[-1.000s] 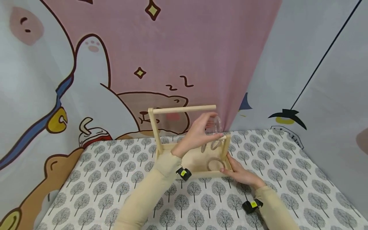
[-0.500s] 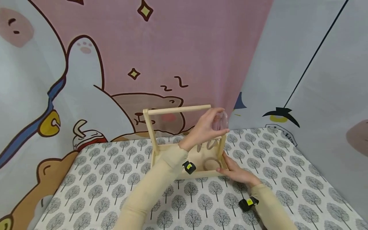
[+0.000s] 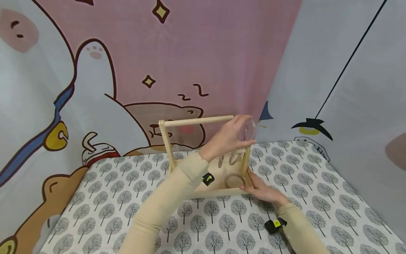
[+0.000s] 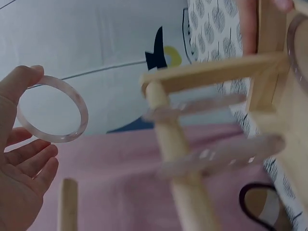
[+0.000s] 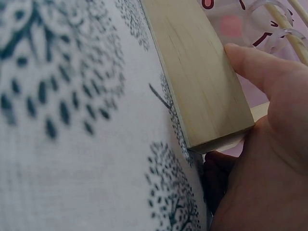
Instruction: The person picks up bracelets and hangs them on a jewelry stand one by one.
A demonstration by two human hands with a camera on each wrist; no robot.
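My left hand [image 3: 226, 139] pinches a pale translucent bangle [image 4: 83, 113] between thumb and fingers, in the air by the free end of the rack's upper bar [image 3: 196, 120]. The wooden jewelry rack [image 3: 215, 193] has a tray base and a lower bar [image 4: 166, 132] at the right. Two similar bangles [image 4: 226, 156] hang on that lower bar. Another bangle [image 3: 226, 180] lies in the tray. My right hand [image 3: 264, 191] grips the tray's front right corner, its thumb at the front wall [image 5: 202, 82] and its other fingers along the side.
The rack stands on a tablecloth [image 3: 215, 225] printed with grey trees. Right behind the table hangs a curtain [image 3: 222, 63] with cartoon animals. Both of the rack's posts [image 3: 167, 143] stand up from the tray.
My left hand has moved right and slightly up with the bangle, away from the bangles on the lower bar. My right hand keeps its grip on the tray corner.
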